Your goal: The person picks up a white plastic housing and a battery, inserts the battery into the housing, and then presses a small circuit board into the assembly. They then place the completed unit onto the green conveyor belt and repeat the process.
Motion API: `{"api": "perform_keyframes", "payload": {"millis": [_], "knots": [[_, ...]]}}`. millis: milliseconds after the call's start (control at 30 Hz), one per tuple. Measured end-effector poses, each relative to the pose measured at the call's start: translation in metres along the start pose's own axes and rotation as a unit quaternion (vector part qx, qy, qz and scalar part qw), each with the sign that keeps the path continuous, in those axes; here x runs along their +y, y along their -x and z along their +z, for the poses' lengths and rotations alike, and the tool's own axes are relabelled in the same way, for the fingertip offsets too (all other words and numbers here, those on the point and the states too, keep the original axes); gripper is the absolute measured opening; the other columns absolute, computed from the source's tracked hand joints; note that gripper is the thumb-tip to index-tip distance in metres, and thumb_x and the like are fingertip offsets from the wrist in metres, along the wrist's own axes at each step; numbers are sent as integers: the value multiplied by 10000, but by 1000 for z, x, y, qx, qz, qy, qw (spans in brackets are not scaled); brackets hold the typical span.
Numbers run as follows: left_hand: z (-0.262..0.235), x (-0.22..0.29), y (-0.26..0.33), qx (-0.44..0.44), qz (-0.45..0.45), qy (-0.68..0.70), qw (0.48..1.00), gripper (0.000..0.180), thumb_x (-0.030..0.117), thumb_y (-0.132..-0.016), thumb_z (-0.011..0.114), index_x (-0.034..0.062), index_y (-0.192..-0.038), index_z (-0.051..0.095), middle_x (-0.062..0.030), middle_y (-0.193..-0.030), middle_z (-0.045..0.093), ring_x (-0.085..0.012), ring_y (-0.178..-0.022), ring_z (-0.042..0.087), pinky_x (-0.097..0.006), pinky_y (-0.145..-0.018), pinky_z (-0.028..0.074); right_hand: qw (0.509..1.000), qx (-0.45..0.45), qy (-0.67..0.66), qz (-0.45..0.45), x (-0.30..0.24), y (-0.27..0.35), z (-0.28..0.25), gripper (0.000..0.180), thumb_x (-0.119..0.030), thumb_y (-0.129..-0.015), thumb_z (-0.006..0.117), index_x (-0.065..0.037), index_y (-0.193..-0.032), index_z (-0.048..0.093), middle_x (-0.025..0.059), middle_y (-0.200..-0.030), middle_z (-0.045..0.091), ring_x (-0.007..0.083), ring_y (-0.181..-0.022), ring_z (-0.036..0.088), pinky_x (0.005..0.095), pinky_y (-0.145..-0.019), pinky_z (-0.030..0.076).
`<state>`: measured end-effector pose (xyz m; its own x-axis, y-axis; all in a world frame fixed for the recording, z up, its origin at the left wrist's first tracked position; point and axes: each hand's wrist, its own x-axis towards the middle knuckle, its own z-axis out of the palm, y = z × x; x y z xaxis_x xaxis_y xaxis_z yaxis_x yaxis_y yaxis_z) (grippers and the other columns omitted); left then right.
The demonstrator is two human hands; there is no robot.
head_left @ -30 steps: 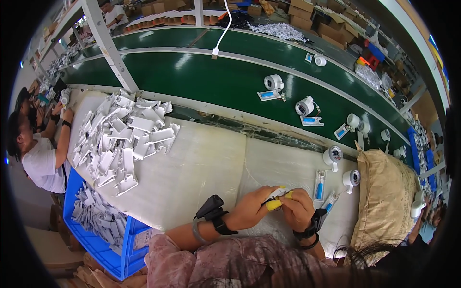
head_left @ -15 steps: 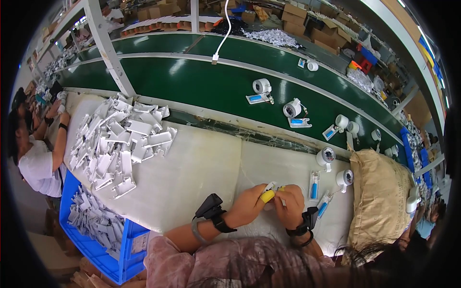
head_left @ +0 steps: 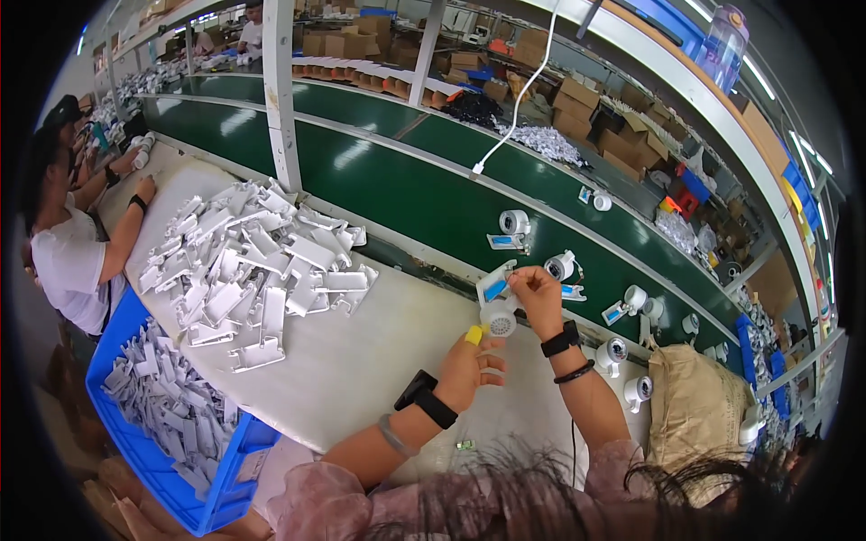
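I have both hands up over the white padded bench, working on a small white round camera with a white bracket and a blue-faced tag sticking up from it. My right hand pinches the top of that piece between thumb and forefinger, the other fingers curled loosely behind; my left hand sits just under and to the left of the camera, half closed, with a yellow cot on one fingertip pressed against the round body, though I cannot tell whether the palm side really grips it or only steadies it. To do this well, I judge I should keep the left hand as a firm cradle so the round part cannot twist, and let the right hand do the fine seating of the bracket, with light pressure and wrists clear of the bench edge. The camera lies between my two hands, touching both, raised above the bench and just short of the green conveyor belt, where finished white cameras stand in a row. The heap of white plastic brackets is well apart to my left, beyond it a blue crate, and a tan sack rests near my right elbow.
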<state>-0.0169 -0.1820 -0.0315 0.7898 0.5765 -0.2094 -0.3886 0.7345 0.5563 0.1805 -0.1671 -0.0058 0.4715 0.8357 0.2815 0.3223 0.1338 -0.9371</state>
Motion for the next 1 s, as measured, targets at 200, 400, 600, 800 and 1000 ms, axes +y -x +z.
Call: {"api": "perform_keyframes", "payload": {"millis": [200,400,600,800,1000], "knots": [[-4,-4,-1,-21,-90,-25,995,264,318,-967,480,115,-1120,551,-29,-970,577,-146,-737,576,-302,-611,497,920,57,325,-211,33,-104,-14,125,-70,-867,653,-23,-977,614,98,-765,645,172,-649,618,277,-630,491],[-2,-8,2,-71,-133,-34,988,271,318,-955,505,110,-1114,577,-12,-913,572,-124,-730,566,-292,-600,488,653,-82,687,-309,66,-144,-40,184,-101,-753,611,-91,-930,662,111,-1220,544,294,-1112,509,418,-857,432],[2,-3,1,-89,-152,-51,983,291,329,-956,512,90,-1110,575,-10,-899,563,-112,-715,552,-266,-569,475,601,-127,719,-325,88,-164,-40,98,-136,-719,646,-90,-787,699,116,-1245,533,290,-1134,486,415,-882,415],[9,17,7,-53,6,-168,984,236,191,-946,507,55,-1137,531,-39,-960,561,-133,-793,561,-287,-605,493,832,-104,449,-308,37,-123,-31,165,-156,-660,772,-47,-748,686,111,-963,646,311,-971,585,413,-817,460],[3,13,0,74,401,-451,794,625,51,-800,644,42,-1362,371,-152,-1319,411,-291,-1158,463,-384,-914,434,971,-212,95,54,-37,-20,-33,147,-124,-854,710,-44,-777,614,-19,-725,621,44,-659,513,215,-622,412]]}}
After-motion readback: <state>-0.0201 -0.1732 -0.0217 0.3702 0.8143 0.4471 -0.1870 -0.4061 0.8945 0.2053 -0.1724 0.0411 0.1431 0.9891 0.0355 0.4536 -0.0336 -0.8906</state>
